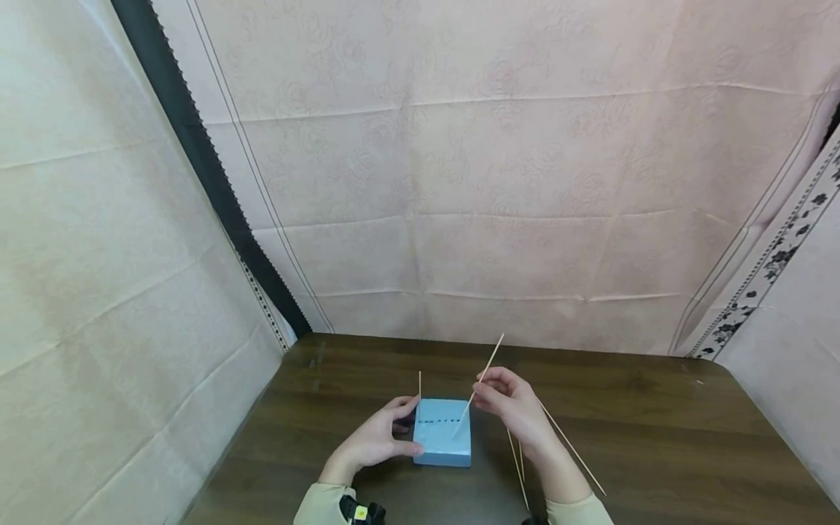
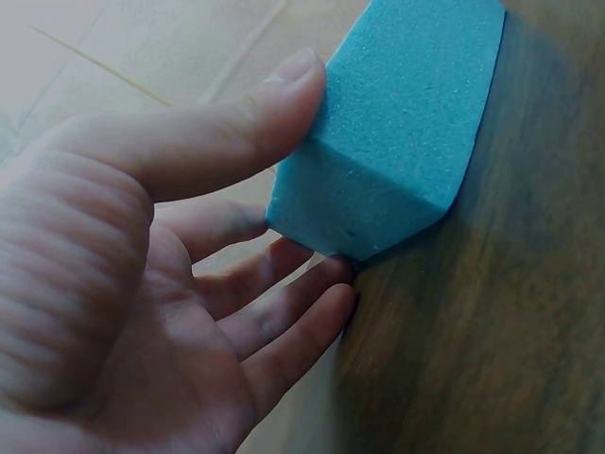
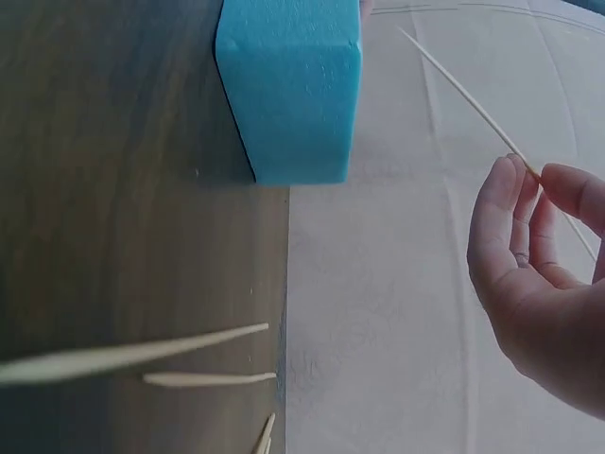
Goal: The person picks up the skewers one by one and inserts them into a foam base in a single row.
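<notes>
On the table sits a light blue foam block (image 1: 436,445) with a row of small dark marks across its top. My left hand (image 1: 379,439) grips its left side, with the thumb on the near part and the fingers around the far part. A thin wooden stick (image 1: 420,382) stands upright at the block's left edge. My right hand (image 1: 515,410) pinches another wooden stick (image 3: 465,96) between thumb and fingers, to the right of the block. That stick is tilted, its lower end above the block's top; in the right wrist view the tip looks apart from the foam.
Several loose sticks (image 1: 572,446) lie on the brown wooden table (image 1: 669,430) beside and under the right forearm. Pale cloth (image 1: 499,182) hangs behind the table and on both sides. The table's far edge runs beyond the block.
</notes>
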`<state>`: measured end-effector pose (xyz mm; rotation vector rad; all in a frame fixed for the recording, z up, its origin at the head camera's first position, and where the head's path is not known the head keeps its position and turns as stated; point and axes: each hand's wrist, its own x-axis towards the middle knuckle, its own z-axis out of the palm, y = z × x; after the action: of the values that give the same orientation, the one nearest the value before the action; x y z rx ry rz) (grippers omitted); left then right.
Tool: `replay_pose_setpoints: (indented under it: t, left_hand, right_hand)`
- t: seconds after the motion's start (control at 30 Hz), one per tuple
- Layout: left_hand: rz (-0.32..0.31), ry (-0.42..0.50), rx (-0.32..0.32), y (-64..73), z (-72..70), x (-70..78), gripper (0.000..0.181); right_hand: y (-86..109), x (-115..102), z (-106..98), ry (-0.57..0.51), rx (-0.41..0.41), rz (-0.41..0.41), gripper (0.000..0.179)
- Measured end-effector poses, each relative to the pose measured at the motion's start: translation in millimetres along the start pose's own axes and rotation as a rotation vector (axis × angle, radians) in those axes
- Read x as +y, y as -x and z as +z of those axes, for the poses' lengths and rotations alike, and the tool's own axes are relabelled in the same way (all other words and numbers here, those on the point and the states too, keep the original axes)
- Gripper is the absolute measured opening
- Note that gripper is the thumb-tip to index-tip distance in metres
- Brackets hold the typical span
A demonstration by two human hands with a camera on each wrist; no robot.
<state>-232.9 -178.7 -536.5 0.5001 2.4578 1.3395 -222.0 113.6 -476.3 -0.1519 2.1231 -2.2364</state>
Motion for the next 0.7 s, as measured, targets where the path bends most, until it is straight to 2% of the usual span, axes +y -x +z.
replay_pose_setpoints:
  t: [0.27,0.7]
  left_hand:
    - [-0.006,-0.011,0.006,0.6,-0.8,0.4,0.094]
    - [0.024,0.001,-0.001,-0.3,1.6,-0.7,0.094]
  right_hand:
    - [-3.4,1.4,15.1,0.029,0.033,-0.044,0.017]
    - [-2.9,4.6,37.0,0.117,0.068,-0.114,0.019]
